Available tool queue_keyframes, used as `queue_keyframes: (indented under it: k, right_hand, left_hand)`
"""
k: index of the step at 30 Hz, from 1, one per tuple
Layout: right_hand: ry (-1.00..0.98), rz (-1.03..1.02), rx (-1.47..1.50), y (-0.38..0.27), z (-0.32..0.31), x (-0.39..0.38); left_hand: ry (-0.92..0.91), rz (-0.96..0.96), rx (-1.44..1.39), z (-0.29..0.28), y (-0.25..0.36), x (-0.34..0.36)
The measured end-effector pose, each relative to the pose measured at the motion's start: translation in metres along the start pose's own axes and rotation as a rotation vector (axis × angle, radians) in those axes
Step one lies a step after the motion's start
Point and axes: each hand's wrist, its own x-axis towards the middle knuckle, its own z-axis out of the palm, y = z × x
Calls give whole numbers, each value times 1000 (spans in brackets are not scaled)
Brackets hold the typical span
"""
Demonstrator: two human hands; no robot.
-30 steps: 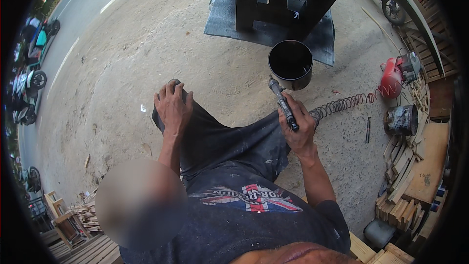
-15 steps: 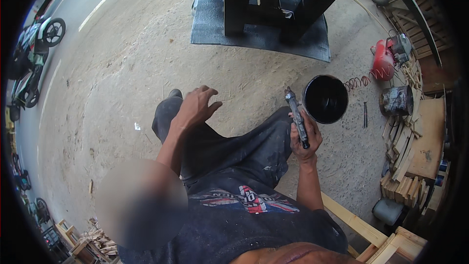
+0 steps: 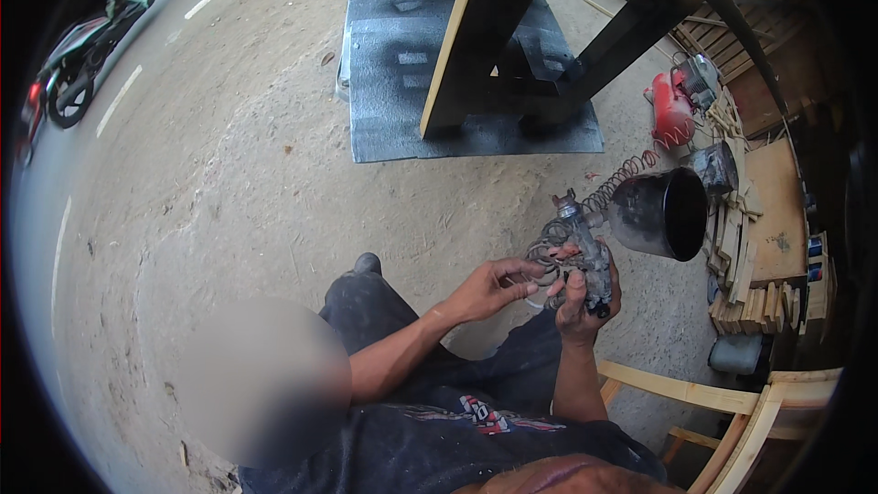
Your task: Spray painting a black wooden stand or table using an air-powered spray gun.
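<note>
My right hand [image 3: 578, 297] is closed on a grimy metal spray gun [image 3: 579, 220], held upright with its nozzle end up. A black paint cup [image 3: 640, 215] attached to the gun is tilted, its dark mouth facing right. My left hand [image 3: 501, 285] is at the grey coiled hose [image 3: 558, 242] bunched left of the gun, with fingers curled onto its loops. The stretched coils run back toward a red compressor [image 3: 669, 105].
A black-painted wooden frame [image 3: 466, 46] stands on a dark board [image 3: 389, 133] ahead. Motorcycles [image 3: 78, 64] are on the road at left. A sooty can [image 3: 712, 166], plywood [image 3: 768, 210], scrap wood [image 3: 741, 302] and a pale wooden chair-like piece [image 3: 695, 389] are at right.
My left hand has moved from over my left knee across to the hose beside the gun. The gun and cup have swung, the cup now tilted sideways to the right. My view has shifted.
</note>
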Motion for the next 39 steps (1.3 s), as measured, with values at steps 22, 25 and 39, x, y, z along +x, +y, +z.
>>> queue_keyframes:
  k: [22, 25, 39]
  right_hand:
    - [31, 146, 75, -32, 52, -21]
    - [32, 111, 44, -31, 50, -13]
    - [218, -342, 57, -37, 56, 25]
  left_hand:
    - [81, -45, 135, -1, 27, -44]
    - [147, 25, 206, -4, 25, -44]
    - [482, 11, 46, -2, 24, -39]
